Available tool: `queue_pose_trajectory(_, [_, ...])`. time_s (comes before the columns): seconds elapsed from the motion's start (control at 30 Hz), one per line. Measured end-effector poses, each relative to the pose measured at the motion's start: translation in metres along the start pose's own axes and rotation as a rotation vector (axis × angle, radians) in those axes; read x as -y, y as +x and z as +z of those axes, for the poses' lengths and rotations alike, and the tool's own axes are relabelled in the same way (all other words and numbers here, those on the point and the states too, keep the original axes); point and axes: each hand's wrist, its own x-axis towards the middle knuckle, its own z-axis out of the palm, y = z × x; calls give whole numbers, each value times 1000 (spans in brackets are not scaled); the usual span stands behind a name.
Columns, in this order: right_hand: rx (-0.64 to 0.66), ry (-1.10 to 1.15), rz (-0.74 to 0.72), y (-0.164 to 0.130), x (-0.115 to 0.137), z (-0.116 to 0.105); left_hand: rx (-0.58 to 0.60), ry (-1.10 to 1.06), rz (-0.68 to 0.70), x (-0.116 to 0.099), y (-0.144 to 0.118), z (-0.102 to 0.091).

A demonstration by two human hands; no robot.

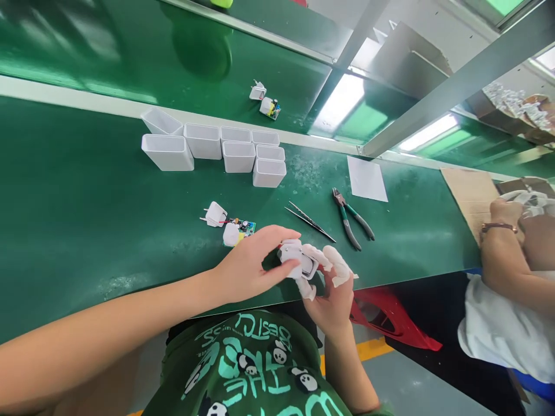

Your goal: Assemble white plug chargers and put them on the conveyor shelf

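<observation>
My left hand (249, 268) pinches a white plug piece (291, 254) between thumb and fingers, near the bench's front edge. My right hand (332, 294), with white covers on its fingertips, grips a white plastic casing (309, 267) whose open rim faces the plug piece. Both parts are close together; whether they are joined is hidden by the fingers. Just left of my hands lies a circuit board (245, 227) with a white block on it. A red wire runs from the board to another white plug (215, 214).
Tweezers (310, 222) and green-handled cutting pliers (348, 218) lie beyond my hands. Several white casings (239, 156) stand at the back, near a white paper (367, 178). Another plug and board (270, 107) rest on the shelf. A co-worker's arm (505, 248) is at right.
</observation>
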Motion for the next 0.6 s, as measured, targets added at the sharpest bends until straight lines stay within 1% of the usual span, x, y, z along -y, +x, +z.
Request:
queue_pose_trajectory(0.1, [14,-44,-85,3,-3,1,-38,-101,-96,-1,2,0])
queue_pose_trajectory(0.17, [22,-55,-148,7,-4,0,-48,-130,-118,-3,2,0])
queue_pose_trajectory(0.23, [16,-52,-171,10,-3,-1,-64,-130,-108,-4,2,0])
queue_pose_trajectory(0.37, [9,-58,-172,12,-2,-2,-135,-127,-6,-5,0,0])
queue_pose_trajectory(0.43, [31,-77,-171,10,-4,-1,-164,-128,6,-4,-1,0])
queue_pose_trajectory(0.5, [72,-57,-131,6,-7,-1,-170,-128,-6,-4,-1,1])
queue_pose_trajectory(0.6, [98,68,-27,1,-10,-3,-182,-137,4,-3,-2,0])
